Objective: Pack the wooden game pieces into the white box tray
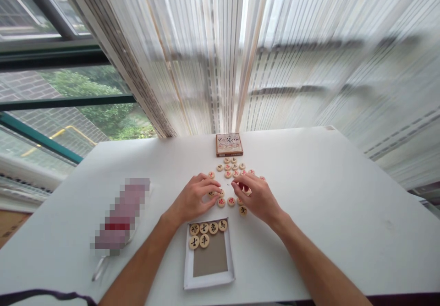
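My left hand [198, 195] is over the near left of a spread of round wooden Chinese chess pieces. Its fingers are apart, with the fingertips at a piece [221, 193]; whether they press on it I cannot tell. Across a small gap, my right hand [252, 193] is curled, thumb and forefinger close together; what they hold, if anything, is hidden. Red-marked pieces [231, 201] lie between and below the hands, beside a black-marked piece [243, 210]. Nearer me, an open shallow box tray [210, 282] holds several black-marked pieces [213, 227] in two rows at its far end.
Behind the pieces, a Chinese chess box lid [229, 144] lies on the white table [337, 214]. More pieces [228, 166] sit in loose rows before it. A pixelated pinkish object [123, 214] is at left. Striped sheer curtains [292, 58] and a window stand beyond the table.
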The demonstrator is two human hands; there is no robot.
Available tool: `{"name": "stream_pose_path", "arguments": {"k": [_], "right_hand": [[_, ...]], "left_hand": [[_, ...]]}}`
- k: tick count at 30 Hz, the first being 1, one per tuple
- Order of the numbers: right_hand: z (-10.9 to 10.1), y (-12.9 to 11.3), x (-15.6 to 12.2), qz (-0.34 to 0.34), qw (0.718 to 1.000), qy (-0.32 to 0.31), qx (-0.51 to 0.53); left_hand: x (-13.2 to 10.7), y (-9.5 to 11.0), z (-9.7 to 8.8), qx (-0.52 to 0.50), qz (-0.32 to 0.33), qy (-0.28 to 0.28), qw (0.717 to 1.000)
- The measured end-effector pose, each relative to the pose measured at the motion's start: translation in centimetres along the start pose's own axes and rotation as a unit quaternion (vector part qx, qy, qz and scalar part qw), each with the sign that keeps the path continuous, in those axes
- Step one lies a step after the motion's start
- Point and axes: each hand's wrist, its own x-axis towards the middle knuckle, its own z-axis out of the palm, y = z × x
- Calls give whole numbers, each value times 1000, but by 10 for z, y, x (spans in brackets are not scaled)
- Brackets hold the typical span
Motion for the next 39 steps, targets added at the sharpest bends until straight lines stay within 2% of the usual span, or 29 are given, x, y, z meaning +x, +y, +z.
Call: {"name": "stream_pose_path", "arguments": {"k": [12,28,33,39], "right_hand": [[1,-2,0,-15,1000,1,15],[1,-4,-1,-16,1000,-10,11],[1,-4,-2,-12,1000,-12,11],[1,-8,-1,21,998,13,51]], "left_hand": [[2,1,6,29,-2,-29,999],[10,0,12,48,-35,-23,998],[14,0,13,46,-29,16,998],[10,5,2,9,-21,126,992]]}}
